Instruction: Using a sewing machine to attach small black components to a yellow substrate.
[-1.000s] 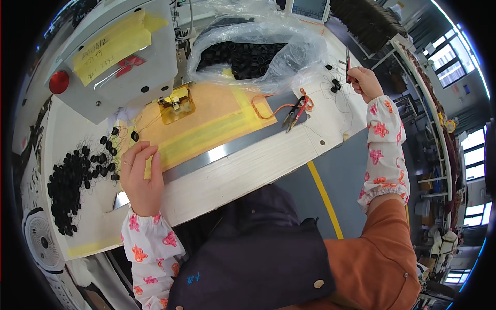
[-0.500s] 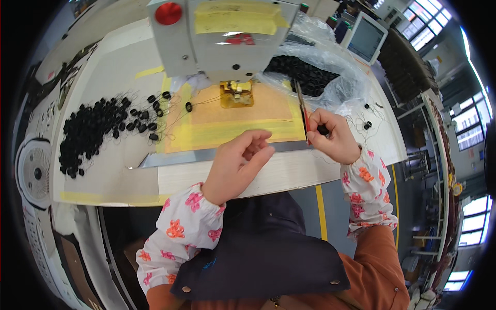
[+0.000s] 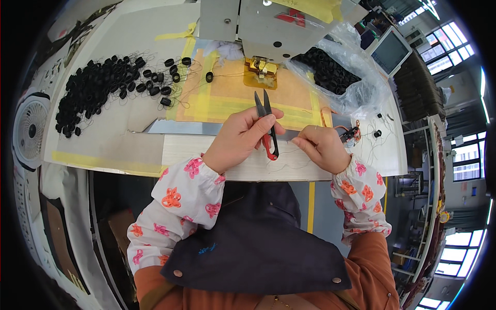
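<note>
My left hand (image 3: 243, 135) is closed round a pair of thread snips (image 3: 266, 124), dark blades pointing away from me and red-and-black handles toward the table's front edge. To its right, my right hand (image 3: 321, 146) is pinched, thumb against forefinger, near the snips' handles. Fine thread shows by its fingertips, but what they pinch is too small to make out. Beyond both hands stands a sewing machine (image 3: 281, 36) with a yellow plate (image 3: 260, 77) under its needle area. A small black ring-shaped piece (image 3: 209, 77) trails thread toward that plate.
A heap of black ring-shaped pieces (image 3: 98, 85) with loose threads lies left. More black pieces (image 3: 325, 70) fill a clear plastic bag (image 3: 369, 90) at the right. An orange-and-black corded item (image 3: 351, 134) lies beside my right hand. A white fan (image 3: 32, 129) stands far left.
The snips have passed from my right hand to my left. My right hand is now pinched near the front edge. The head view has shifted, so the machine appears higher and further right.
</note>
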Tool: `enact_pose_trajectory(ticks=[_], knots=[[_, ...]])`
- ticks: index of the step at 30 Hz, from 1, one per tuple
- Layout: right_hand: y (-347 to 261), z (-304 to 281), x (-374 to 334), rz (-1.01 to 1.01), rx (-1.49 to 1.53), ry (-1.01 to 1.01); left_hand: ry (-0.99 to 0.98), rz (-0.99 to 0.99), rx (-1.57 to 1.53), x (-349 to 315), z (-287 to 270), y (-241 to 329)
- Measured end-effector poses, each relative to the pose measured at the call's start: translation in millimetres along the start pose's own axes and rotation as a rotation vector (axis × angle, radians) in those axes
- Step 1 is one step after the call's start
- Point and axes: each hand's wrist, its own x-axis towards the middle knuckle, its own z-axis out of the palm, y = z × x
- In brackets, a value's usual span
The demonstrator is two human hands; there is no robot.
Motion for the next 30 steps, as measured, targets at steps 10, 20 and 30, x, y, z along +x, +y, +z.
enact_pose_trajectory(ticks=[10, 20, 30], knots=[[-13, -2, -4, 0.246, 0.539, 0.146, -0.053, -0.071, -0.088, -10, -2, 7], [-1, -10, -10, 0.334, 0.387, 0.082, 0.375, 0.132, -0.061, -12, -35, 14], [97, -68, -93, 0.707, -0.345, 0.571, 0.827, 0.469, 0.011, -132, -110, 43]])
